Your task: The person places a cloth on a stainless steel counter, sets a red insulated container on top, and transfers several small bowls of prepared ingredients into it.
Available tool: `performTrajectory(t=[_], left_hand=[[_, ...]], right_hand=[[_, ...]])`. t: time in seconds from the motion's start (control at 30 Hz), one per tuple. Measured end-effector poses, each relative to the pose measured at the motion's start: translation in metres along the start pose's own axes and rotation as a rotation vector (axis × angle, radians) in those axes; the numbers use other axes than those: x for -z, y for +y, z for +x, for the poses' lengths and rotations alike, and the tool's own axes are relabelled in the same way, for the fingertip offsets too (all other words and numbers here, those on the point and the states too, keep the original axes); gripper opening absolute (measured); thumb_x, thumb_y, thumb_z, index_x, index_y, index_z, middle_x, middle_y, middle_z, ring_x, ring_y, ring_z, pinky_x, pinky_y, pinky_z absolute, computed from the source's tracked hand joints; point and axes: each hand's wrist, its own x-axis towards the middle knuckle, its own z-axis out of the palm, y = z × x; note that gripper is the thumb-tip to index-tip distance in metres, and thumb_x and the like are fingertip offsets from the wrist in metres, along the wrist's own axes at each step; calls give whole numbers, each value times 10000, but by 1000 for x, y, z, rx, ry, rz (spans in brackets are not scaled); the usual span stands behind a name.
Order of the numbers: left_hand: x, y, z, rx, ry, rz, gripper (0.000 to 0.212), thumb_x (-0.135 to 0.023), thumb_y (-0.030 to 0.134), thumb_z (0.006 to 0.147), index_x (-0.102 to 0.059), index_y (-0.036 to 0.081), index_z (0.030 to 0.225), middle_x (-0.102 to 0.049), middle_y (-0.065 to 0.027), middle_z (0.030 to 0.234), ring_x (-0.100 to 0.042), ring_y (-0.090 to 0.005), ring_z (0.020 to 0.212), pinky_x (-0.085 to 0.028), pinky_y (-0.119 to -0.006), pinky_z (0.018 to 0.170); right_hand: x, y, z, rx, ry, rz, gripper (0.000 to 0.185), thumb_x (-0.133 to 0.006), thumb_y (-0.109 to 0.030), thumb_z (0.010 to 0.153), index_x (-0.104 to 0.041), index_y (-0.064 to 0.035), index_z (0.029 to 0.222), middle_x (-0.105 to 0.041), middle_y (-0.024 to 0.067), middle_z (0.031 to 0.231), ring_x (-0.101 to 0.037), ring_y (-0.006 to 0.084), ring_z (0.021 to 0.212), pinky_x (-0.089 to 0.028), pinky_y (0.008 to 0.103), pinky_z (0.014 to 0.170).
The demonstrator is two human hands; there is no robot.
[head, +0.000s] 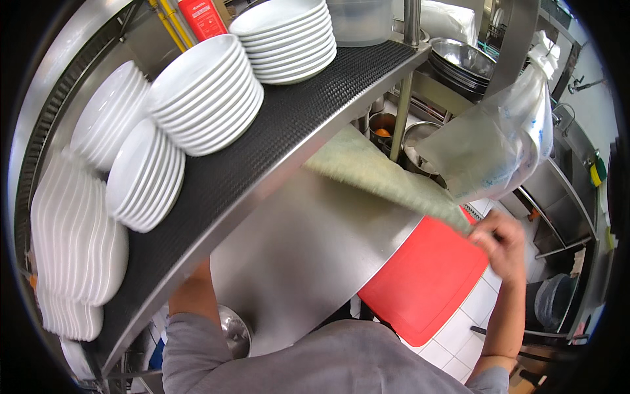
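Observation:
My right hand [499,242] grips the corner of a pale green cloth [389,176], which is stretched from under the shelf across the far part of the stainless steel counter [315,256]. The cloth looks blurred. My left forearm reaches under the shelf at lower left; the left hand itself is hidden by the shelf. Below the right hand lies a red lid or board [425,280], beside the counter's edge. A steel bowl [235,332] sits near my left elbow.
Stacks of white plates [206,96] and white dishes [74,231] stand on the black-matted shelf [216,197] over the counter. A clear plastic container [359,22] is at its far end. Plastic bags [502,138] hang at right, near steel bowls [462,59] and pots [418,143].

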Motion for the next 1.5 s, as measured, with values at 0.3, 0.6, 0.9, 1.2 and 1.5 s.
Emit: performTrajectory(t=[0.3,0.6,0.9,1.2,1.5], left_hand=[[-37,-59,47,122,-138,223,336,-762,175,867,-672,63,1170,-600,-163,1312,-571,-339,1213,-468,-436,1030],[-77,105,154,-362,371,-5,540,-726,397,922,-639,116,1374,-471,-188,1564,-463,-404,1416,-376,-546,1165],[-99,112,270,204,201,167,975,-430,853,881,-218,312,1663,-63,20,1758,-10,-375,1605,4,-864,1095],[-56,28,262,-308,437,-77,680,-654,364,1002,-425,41,1556,-289,-211,1675,-219,-406,1564,-187,-471,1272],[-68,-16,-1,-98,29,72,626,-554,447,1047,-407,165,1587,-214,-134,1721,-150,-353,1598,-108,-668,1220]], right_hand=[[-215,59,-116,-205,-623,70,152,-779,-184,896,-758,-75,1000,-737,116,1068,-709,285,892,-573,410,778],[-241,143,-34,-331,63,-188,365,-682,-41,901,-637,-22,1263,-596,206,1337,-584,388,1234,-499,456,1035],[-321,187,9,-267,-243,-609,688,-573,-450,1004,-422,-80,1564,-298,215,1663,-248,405,1548,-190,557,1264],[-320,190,28,-174,-55,-374,568,-627,-314,972,-525,-55,1468,-417,200,1583,-342,394,1500,-226,536,1258],[-274,78,-146,-109,-444,-225,502,-756,-186,866,-639,-43,1332,-517,152,1518,-480,389,1399,-328,570,1199]])
